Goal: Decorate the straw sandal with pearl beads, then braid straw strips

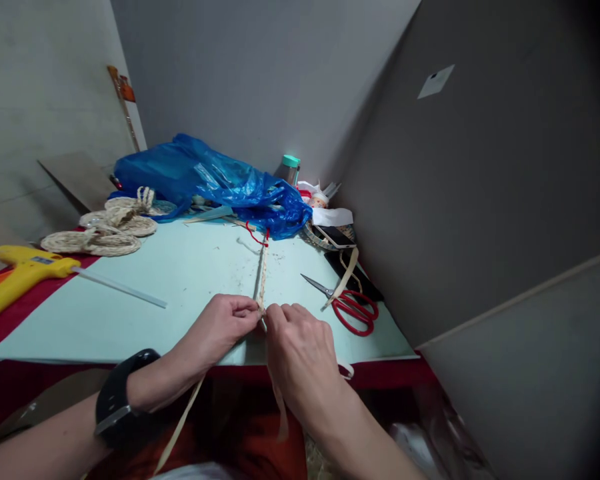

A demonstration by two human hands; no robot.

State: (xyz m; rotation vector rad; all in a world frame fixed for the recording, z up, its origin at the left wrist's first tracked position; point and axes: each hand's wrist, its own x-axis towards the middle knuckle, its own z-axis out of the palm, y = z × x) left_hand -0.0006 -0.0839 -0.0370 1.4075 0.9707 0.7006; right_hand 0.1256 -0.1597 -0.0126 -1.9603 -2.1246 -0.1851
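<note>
A thin pale braid of flat, straw-like strands runs away from me over the light green sheet, with a red cord at its far end. At its near end my left hand pinches the braid from the left. My right hand is closed beside it, its fingers curled on the strands; the fingertips are partly hidden. One loose strand hangs below my left wrist, and another strand drops beneath my right hand. A black watch is on my left wrist.
Red-handled scissors lie at right, near a phone on a woven basket. A yellow glue gun with a long glue stick is at left, below coiled braids. A blue plastic bag and a bottle stand behind.
</note>
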